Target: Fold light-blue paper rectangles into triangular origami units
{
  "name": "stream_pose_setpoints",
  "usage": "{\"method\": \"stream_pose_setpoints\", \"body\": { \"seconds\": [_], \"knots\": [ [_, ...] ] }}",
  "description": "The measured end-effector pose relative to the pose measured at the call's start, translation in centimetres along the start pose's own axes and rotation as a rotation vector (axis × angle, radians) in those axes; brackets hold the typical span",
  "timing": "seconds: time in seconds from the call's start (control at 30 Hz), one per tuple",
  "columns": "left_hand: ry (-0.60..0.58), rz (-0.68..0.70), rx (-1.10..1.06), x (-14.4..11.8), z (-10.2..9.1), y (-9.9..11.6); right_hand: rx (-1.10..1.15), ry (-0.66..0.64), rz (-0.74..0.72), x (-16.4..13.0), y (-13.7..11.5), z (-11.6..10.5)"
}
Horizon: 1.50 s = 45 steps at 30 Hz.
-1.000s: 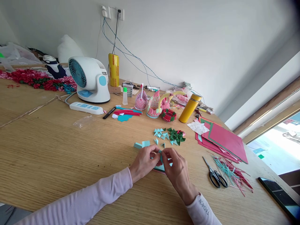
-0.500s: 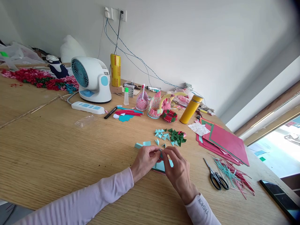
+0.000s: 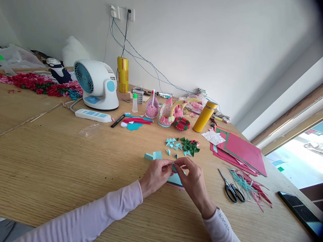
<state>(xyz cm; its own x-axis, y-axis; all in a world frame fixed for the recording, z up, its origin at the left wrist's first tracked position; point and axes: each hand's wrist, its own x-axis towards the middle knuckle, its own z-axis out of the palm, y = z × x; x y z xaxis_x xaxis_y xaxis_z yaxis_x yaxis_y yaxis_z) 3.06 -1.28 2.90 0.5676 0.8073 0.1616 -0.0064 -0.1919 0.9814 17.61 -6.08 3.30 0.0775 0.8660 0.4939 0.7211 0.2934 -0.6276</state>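
Between my fingertips is a small piece of light blue paper, mostly covered by the fingers. My left hand pinches it from the left, and my right hand pinches it from the right. Under the hands lies a stack of light blue paper with a pink edge showing below. Light blue paper strips rest just beyond my left hand. Past the fingertips are small folded light blue triangles and a pile of folded dark green triangles.
Scissors and shredded paper strips lie to the right, near a phone and red paper sheets. Behind stand a yellow flask, folded-paper swans, a red-green paper ring, a fan and a power strip.
My right hand's fingers have closed in and bent more around the small blue paper. Both hands stay nearly in place, while the whole view has shifted slightly.
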Motion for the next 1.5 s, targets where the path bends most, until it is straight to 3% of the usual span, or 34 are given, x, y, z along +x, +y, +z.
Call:
{"method": "stream_pose_setpoints", "body": {
  "seconds": [0.2,0.43,0.7,0.9,1.2,1.33,1.5],
  "knots": [
    [0.001,0.030,0.062,0.0,-0.2,0.7,-0.159,0.006,-0.080,-0.1,-0.1,0.1],
    [0.074,-0.021,-0.074,0.5,-0.4,-0.2,0.002,0.049,-0.046,-0.1,-0.7,0.1],
    [0.152,-0.025,-0.131,0.5,-0.2,0.4,0.031,0.062,0.037,-0.4,-1.2,0.7],
    [0.132,-0.096,-0.095,0.6,-0.5,0.1,0.038,0.023,-0.036,-0.5,-0.8,0.5],
    [0.015,-0.030,0.316,1.8,-1.7,1.3,0.025,0.056,-0.069,-0.2,-0.7,0.0],
    [-0.075,-0.066,0.282,2.3,-1.9,2.2,0.044,0.062,-0.014,-0.2,-0.5,-0.3],
    [-0.049,-0.092,0.213,2.5,-1.7,2.3,0.175,0.018,0.085,-0.2,-0.2,-0.6]
  ]
}}
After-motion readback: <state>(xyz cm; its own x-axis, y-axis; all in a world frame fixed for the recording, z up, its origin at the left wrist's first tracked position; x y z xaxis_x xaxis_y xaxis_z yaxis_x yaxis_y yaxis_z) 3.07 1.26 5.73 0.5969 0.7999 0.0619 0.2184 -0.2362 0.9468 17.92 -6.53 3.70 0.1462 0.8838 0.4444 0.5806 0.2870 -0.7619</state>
